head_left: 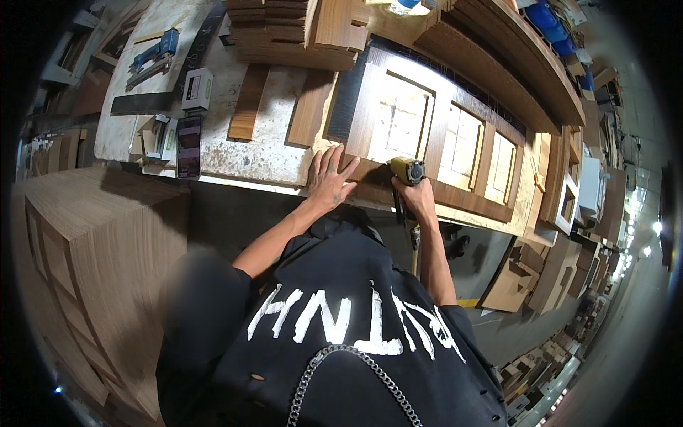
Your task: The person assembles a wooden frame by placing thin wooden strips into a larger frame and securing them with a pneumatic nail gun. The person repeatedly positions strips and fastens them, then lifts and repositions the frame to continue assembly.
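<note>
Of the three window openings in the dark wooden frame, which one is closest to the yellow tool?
The largest opening, at the frame's left end. The yellow tool in the right hand sits just below it; the others lie farther right.

Wooden frame panel point(427, 135), dark brown, with rectangular openings: 1 on the bench, showing 3 openings. Yellow-headed power tool point(407, 171): 1. Loose brown boards lying flat on the pale benchtop point(263, 153): 2, one longer board point(249, 103) and one shorter board point(311, 108). Stack of brown boards point(299, 32) at the far bench edge: 1 stack, count of boards not readable. Blue tool point(153, 57): 1. Small white box point(197, 89): 1. Dark flat bar point(141, 104): 1. Hands on the work: 2, a left hand point(329, 181) and a right hand point(416, 199). Blue containers point(551, 21) on the far shelf: at least 2. Pale wooden cabinet point(92, 249) at the left: 1.
</note>
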### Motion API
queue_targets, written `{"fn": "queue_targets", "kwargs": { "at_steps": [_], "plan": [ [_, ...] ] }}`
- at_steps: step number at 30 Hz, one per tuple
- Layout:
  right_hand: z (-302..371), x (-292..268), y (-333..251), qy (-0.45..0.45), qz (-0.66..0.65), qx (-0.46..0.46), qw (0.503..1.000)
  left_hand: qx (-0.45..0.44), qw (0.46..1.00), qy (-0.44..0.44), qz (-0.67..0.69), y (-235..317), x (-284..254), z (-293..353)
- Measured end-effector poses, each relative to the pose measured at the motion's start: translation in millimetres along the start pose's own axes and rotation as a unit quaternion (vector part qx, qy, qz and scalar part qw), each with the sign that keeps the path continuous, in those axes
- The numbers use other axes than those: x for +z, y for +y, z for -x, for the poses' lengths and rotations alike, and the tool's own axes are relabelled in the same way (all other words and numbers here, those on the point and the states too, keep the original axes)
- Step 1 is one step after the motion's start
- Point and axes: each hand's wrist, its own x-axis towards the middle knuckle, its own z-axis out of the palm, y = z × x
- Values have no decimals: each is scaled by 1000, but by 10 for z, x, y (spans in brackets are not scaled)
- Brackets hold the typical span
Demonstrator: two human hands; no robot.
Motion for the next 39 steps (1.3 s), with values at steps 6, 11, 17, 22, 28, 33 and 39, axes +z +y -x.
{"fn": "queue_targets", "kwargs": {
  "at_steps": [6,11,17,22,28,33,39],
  "plan": [
    [-176,171,175,10,-36,-54,998,9,1000,-3,-24,-56,92,40],
    [-166,114,72,-25,-54,-31,998,-40,997,6,67,-137,156,53],
    [-75,49,-63,-34,-27,2,999,-107,974,88,179,-24,70,-28],
    [-157,187,83,6,-18,-44,999,-137,929,36,342,30,103,-85],
    [-111,243,233,22,-45,-58,997,-117,939,55,318,-146,116,-80],
    [173,34,77,-7,-50,-4,999,-119,932,49,339,-186,112,-38],
    [263,-13,-26,-26,-5,11,1000,-157,945,80,276,-175,-22,-81]
  ]
}}
